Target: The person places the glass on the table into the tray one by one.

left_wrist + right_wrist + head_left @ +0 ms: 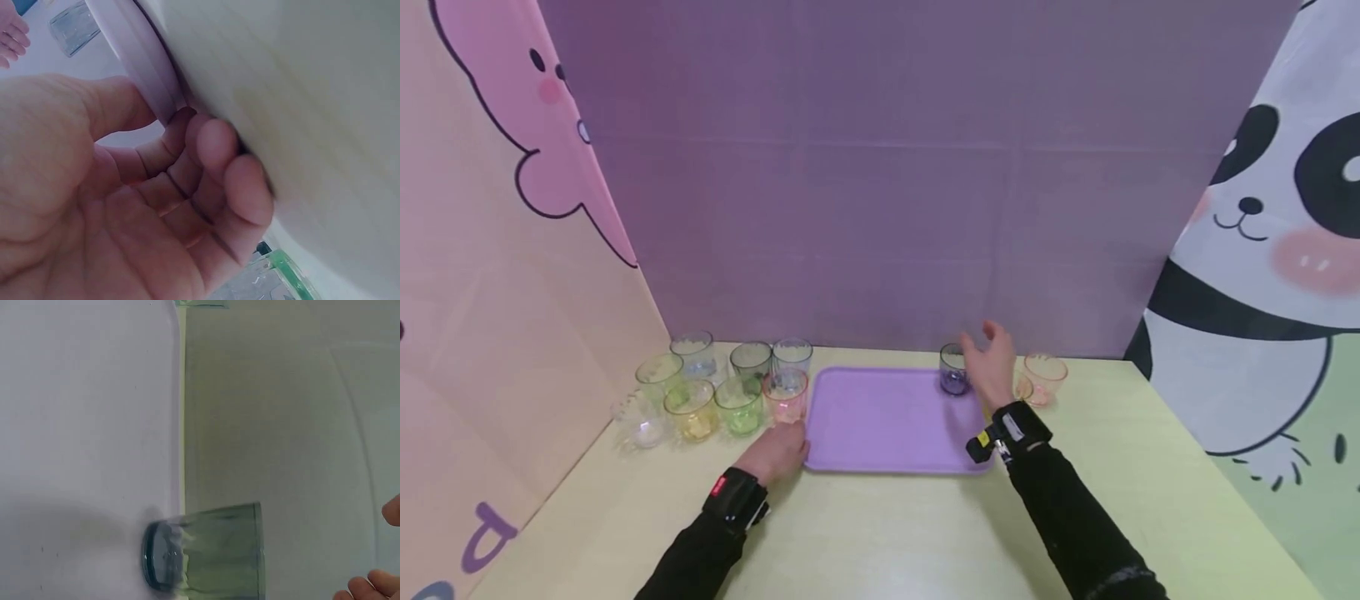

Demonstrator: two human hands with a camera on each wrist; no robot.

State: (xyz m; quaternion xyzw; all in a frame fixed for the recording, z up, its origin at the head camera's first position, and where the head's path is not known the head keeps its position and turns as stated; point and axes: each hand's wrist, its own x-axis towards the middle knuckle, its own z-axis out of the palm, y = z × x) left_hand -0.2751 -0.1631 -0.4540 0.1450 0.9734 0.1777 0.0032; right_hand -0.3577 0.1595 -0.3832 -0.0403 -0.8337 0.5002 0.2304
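A purple tray (880,425) lies on the table. My left hand (778,450) is at its left edge; in the left wrist view, thumb and curled fingers pinch the tray's rim (147,56). On the tray's back right corner stands a dark bluish glass (953,372), upright. Just right of this glass is my right hand (991,367), thumb and fingers spread apart. The right wrist view has those fingertips (378,584) off to one side of the glass (219,550), with a gap between them.
Several coloured glasses crowd the table's back left, among them a pink glass (786,398) by the tray, a green glass (740,408) and an amber glass (692,412). Right of the tray stand a pink glass (1047,375) and a yellowish glass (1023,388), partly hidden. A purple backdrop (880,208) rises behind.
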